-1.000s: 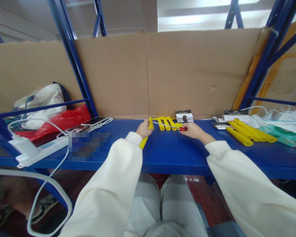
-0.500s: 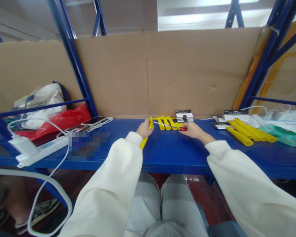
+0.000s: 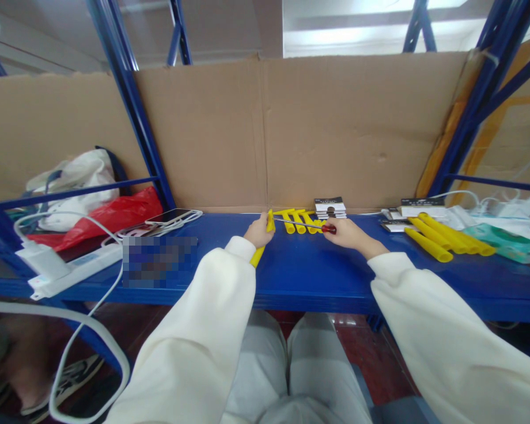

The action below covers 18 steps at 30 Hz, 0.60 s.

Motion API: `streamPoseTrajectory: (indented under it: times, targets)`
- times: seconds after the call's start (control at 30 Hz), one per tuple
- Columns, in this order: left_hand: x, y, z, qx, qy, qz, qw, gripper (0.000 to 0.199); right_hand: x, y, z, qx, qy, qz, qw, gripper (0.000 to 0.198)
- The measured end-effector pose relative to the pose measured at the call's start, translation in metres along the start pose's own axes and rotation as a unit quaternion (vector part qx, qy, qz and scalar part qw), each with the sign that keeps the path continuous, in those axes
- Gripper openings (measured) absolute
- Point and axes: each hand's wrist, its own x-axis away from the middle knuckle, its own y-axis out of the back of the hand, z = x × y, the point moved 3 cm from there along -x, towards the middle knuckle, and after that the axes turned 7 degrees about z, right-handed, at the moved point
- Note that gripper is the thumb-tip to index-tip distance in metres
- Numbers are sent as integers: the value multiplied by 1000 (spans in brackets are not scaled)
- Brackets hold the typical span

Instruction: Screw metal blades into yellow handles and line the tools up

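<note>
My left hand (image 3: 258,231) is closed around a yellow plastic tube-like piece (image 3: 258,257). Its upper end sticks out above my fingers, and its lower part shows below my wrist. In my right hand (image 3: 348,234) is a screwdriver (image 3: 329,228) with a dark red handle. The thin metal shaft points left, and its tip is at or very near the top of the yellow piece; contact is too small to make out. Just behind the shaft, several yellow tubular pieces (image 3: 298,219) lie in a row on the blue table (image 3: 309,271).
A stack of black-and-white cards (image 3: 330,206) stands behind my right hand. Several loose yellow tubes (image 3: 429,244) lie at right beside a green packet (image 3: 507,240). At left are a white power strip (image 3: 77,271), a phone (image 3: 164,216) with cable and a red bag (image 3: 110,218). Cardboard (image 3: 335,129) walls the back.
The screwdriver's handle has shifted slightly, and more of it shows beyond my right fingers. My left hand and the yellow piece stay in place.
</note>
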Motion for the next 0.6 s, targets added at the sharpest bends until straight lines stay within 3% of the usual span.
streamPoseTrajectory:
  times: [0.4,0.6]
  targets:
    - [0,-2,-1,2,-13,-8,1000,33,4,8,8,41,-48,-4,998,12]
    - [-1,-3,0,1,-4,-5,1000,34,3,10,10,65,-24,2,998,14]
